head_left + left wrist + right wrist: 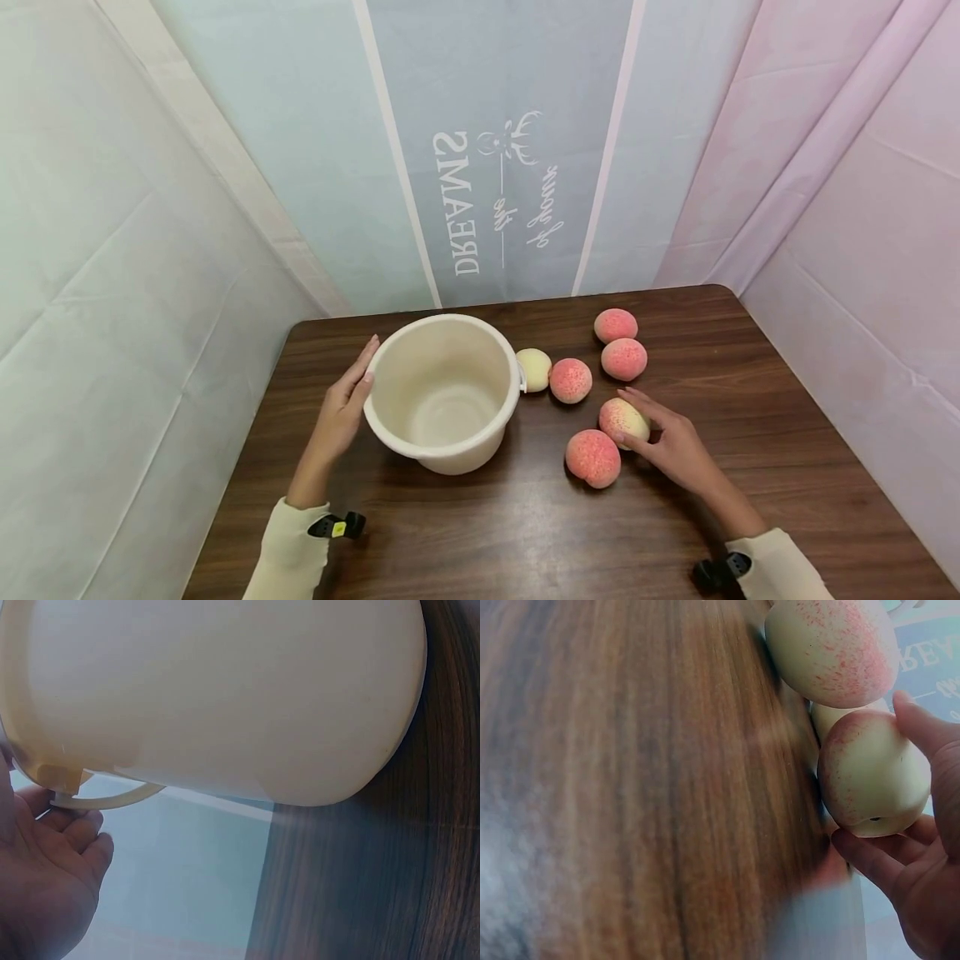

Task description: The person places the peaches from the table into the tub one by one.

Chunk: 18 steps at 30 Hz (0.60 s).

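Note:
A cream plastic bucket (450, 462) stands upright on the table, nothing inside it. My left hand (341, 408) holds its left rim; in the left wrist view the bent fingers (79, 832) lie under the rim beside the bucket's handle (120, 799). On the right, my right hand (671, 442) grips a pink and pale yellow peach (624, 421), thumb on one side and fingers on the other. The right wrist view shows this held peach (874, 776) close to another peach (832, 652). A redder peach (593, 458) sits just left of the held one.
A pale peach (535, 370) and a pink peach (571, 381) sit right of the bucket. Two more, a pink peach (616, 326) and another peach (624, 359), lie farther back. Fabric walls (525, 75) enclose the dark wooden table (480, 542) at the back and sides.

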Available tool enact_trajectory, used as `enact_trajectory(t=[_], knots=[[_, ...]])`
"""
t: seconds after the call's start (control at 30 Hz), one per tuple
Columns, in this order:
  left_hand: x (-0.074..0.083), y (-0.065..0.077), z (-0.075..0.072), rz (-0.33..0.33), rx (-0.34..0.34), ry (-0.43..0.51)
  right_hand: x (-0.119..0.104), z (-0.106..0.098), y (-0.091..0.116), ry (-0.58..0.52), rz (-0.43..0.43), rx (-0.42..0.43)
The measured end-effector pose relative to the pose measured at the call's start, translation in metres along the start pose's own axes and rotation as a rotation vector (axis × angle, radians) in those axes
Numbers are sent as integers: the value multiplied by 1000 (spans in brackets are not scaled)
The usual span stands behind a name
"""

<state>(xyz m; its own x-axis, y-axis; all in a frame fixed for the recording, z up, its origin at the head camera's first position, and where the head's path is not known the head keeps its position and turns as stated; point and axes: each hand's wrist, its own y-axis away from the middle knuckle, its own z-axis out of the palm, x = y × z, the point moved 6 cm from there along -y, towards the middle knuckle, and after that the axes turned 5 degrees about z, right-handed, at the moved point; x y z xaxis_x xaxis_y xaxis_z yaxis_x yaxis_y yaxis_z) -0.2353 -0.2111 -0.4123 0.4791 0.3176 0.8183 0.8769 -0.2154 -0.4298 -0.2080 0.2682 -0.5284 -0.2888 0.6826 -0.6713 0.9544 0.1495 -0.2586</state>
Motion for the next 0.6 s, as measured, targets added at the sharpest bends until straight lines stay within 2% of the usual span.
enact_trajectory(t=[0.4,0.5,0.6], knots=[[5,1,8,-4,-24,-33,0,1,1,-20,9,6],[3,1,9,28,-28,-40,1,1,1,-28,11,4],[-6,-1,9,72,-29,-52,2,1,1,-32,7,8]])
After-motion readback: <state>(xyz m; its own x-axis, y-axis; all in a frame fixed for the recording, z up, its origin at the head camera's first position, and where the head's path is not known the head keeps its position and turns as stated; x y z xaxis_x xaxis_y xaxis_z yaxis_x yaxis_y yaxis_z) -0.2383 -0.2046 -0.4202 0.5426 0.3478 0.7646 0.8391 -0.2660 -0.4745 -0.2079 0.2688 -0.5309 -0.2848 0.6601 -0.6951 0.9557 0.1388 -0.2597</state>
